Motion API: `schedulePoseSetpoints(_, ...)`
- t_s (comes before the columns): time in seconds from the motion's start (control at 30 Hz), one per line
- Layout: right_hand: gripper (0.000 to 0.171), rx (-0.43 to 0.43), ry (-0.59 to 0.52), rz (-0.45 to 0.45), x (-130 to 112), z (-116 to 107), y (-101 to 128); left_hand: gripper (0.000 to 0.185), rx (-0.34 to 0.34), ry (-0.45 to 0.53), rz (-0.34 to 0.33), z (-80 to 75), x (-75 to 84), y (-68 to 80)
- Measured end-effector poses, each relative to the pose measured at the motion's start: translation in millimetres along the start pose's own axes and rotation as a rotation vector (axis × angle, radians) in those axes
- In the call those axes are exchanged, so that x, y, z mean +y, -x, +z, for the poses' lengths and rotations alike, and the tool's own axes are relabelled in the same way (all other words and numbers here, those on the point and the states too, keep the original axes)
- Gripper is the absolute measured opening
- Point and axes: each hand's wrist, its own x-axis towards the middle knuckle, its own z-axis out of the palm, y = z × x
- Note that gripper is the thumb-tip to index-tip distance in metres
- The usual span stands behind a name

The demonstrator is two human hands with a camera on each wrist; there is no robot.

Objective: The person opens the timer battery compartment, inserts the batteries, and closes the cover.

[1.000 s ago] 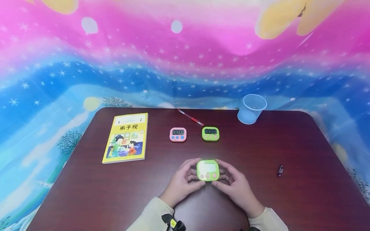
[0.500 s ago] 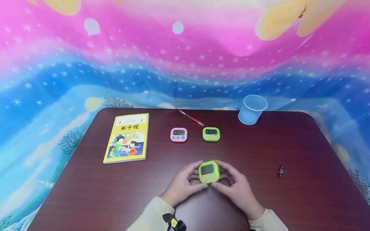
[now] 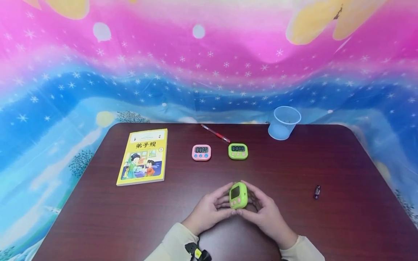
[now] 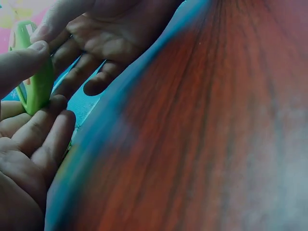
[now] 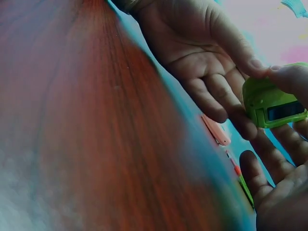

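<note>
Green timer [image 3: 238, 195] pinched between both hands, left hand [image 3: 209, 210] and right hand [image 3: 266, 214] fingers curled round it, near counter [image 3: 98, 217] front edge.

On my head feed I see a dark wooden table [image 3: 107, 221] backed by a pink-and-blue starry cloth [image 3: 209, 72]. A yellow picture book [image 3: 143, 156] lies flat toward the far left. To its right stand two small timers, well apart from each other — a pink timer [image 3: 201, 152] and a green timer with a lit display [image 3: 238, 151]. A red pen [image 3: 215, 133] lies slanted just behind them. A clear plastic cup [image 3: 284, 122] stands near the far edge — and a small battery [image 3: 316, 191] lies alone at the right.
</note>
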Motion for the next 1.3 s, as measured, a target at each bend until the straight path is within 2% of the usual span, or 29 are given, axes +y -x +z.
schedulePoseSetpoints(0.07,0.076,0.0,0.001,0.026,0.4,0.1,0.6,0.075,-0.01,-0.05,0.0,-0.7,2.0,0.5)
schedulePoseSetpoints(0.2,0.075,0.013,-0.001,0.032,0.7,0.2,1.4,0.077,-0.014,-0.244,0.037,-3.5,10.2,0.3)
schedulePoseSetpoints(0.27,0.075,0.014,-0.029,0.021,0.2,0.1,1.0,0.079,0.008,-0.339,0.062,-4.4,16.6,-0.8)
schedulePoseSetpoints(0.37,0.076,-0.009,-0.076,-0.013,-0.9,-0.5,-0.8,0.082,0.039,-0.392,0.097,-4.6,25.1,-2.9)
schedulePoseSetpoints(0.53,0.077,-0.064,-0.128,-0.028,-0.6,1.6,-1.7,0.083,0.06,-0.441,0.103,-3.2,31.0,-3.7)
schedulePoseSetpoints(0.7,0.08,-0.08,-0.087,-0.054,1.7,5.2,0.6,0.083,0.045,-0.438,0.114,-3.7,30.9,-1.6)
schedulePoseSetpoints(0.9,0.073,-0.032,-0.01,-0.116,3.0,5.1,0.0,0.075,0.071,-0.475,0.104,-4.6,30.0,-0.4)
schedulePoseSetpoints(1.0,0.074,0.008,-0.006,-0.153,3.1,4.2,-0.5,0.073,0.078,-0.393,0.088,-3.9,28.4,-1.7)
schedulePoseSetpoints(1.1,0.075,0.031,-0.032,-0.147,2.1,3.0,-0.9,0.073,0.097,-0.283,0.079,-3.0,26.7,-2.8)
schedulePoseSetpoints(1.3,0.071,0.024,-0.206,-0.066,-0.3,0.8,-1.4,0.074,0.129,-0.161,0.109,-2.0,23.6,-3.4)
